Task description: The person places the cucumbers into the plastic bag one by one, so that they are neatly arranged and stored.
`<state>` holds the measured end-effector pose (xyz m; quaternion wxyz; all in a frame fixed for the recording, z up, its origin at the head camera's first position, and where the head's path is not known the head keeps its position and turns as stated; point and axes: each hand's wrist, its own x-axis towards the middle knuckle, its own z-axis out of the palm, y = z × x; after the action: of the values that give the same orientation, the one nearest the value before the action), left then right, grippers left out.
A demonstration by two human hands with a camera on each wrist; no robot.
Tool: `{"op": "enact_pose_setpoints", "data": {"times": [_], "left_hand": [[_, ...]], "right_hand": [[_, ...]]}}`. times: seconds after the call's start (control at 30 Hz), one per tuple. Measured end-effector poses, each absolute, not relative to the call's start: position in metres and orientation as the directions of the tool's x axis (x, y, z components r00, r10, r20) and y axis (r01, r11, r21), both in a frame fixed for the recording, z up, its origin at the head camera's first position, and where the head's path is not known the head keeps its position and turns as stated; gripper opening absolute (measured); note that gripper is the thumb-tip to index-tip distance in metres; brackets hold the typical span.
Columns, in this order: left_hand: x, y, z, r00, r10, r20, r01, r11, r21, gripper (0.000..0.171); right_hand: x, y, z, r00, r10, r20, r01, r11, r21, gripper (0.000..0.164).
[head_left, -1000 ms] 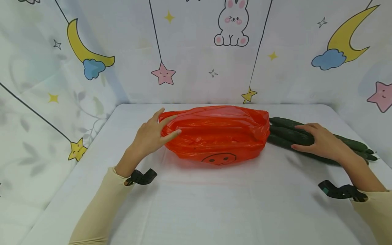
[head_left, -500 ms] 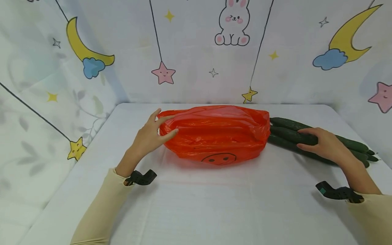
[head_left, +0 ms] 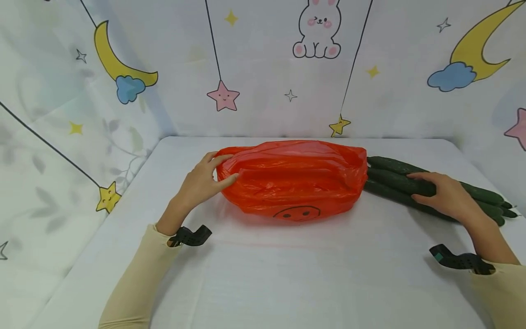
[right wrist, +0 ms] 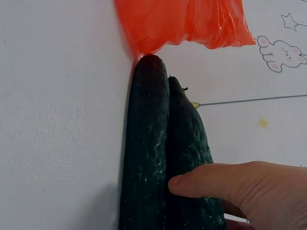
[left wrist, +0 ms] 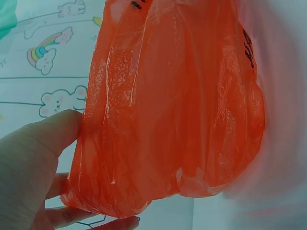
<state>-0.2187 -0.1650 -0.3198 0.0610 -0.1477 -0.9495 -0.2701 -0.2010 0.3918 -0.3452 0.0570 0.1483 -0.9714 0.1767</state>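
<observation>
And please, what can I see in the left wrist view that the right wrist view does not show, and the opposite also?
Only the left wrist view shows the left hand at the edge of the red bag, black markings on that bag and a rainbow drawing.

Only the right wrist view shows the right hand, its thumb against one of the dark green cucumbers.

Both share part of the red bag, the white surface and the patterned backdrop.

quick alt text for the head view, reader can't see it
A person's left hand holds one end of a crinkled red plastic bag on a white table. Their right hand grips dark green cucumbers at the bag's other end, before a cartoon-print backdrop.
</observation>
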Motion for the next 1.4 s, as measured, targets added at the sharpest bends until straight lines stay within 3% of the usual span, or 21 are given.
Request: {"op": "enact_pose_setpoints", "data": {"times": [0.63, 1.4], "left_hand": [[-0.2168, -0.1610, -0.3216, -0.946, 0.270, 0.179, 0.322, 0.853, 0.412, 0.064], [-0.2164, -0.1630, -0.3210, -0.944, 0.277, 0.180, 0.327, 0.857, 0.397, 0.064]], "right_hand": [[-0.1970, 0.3953, -0.3498, -0.930, -0.246, 0.273, -0.333, 0.880, -0.340, 0.049], [-0.1970, 0.3983, -0.3511, -0.918, -0.224, 0.328, -0.340, 0.871, -0.355, 0.048]]}}
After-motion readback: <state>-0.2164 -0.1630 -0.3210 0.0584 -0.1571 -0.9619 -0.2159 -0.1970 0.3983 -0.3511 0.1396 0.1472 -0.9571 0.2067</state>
